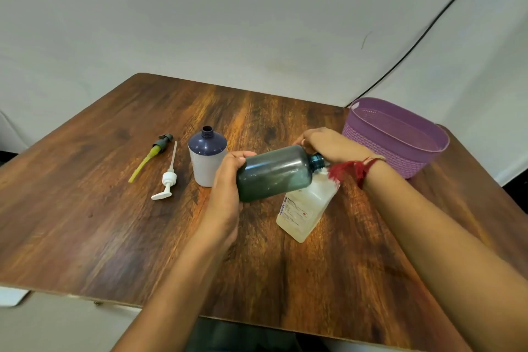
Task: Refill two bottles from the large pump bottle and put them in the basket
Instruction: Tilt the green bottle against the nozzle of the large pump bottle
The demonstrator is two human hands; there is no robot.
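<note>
Wood desk (114, 237) across centre & bottom of frame. Purple basket (380, 148) on desk at right edge of frame. Mid-frame: green bottle (274, 174) off desk, lying sideways, open neck pointing right, just over top of clear bottle (305, 208). L hand (228, 180) at its base, fingers (243, 155) curled round it; R hand (328, 143) at shoulder by neck, fingers curled over it. Clear bottle w/ label on desk, below-right of centre. Left of green one: blue-grey bottle (206, 160), upright, uncapped. Centre-left: white pump (168, 180) & dark pump (155, 148) w/ yellow tube, lying flat. On R wrist: red thread (351, 168).
</note>
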